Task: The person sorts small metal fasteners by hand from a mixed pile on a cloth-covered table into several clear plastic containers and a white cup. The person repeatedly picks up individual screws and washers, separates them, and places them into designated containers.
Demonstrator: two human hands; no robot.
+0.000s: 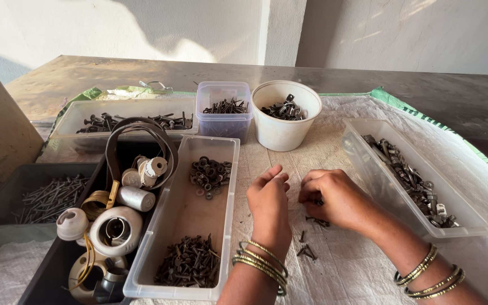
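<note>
A few dark screws [310,244] lie loose on the woven sheet [340,265] toward the tabletop's near edge, between both wrists. They could easily roll or get brushed away by a forearm. The right hand [334,197] curls over some, fingers nearly closed, apparently pinching one. The left hand [268,203] rests beside the long clear tray [184,226], fingers loosely bent, grasping nothing visible.

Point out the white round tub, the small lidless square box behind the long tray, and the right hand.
White round tub [282,133], head view, on its front wall.
Small square box [223,125], head view, on its front wall.
Right hand [334,197], head view, on the back of the hand.
</note>
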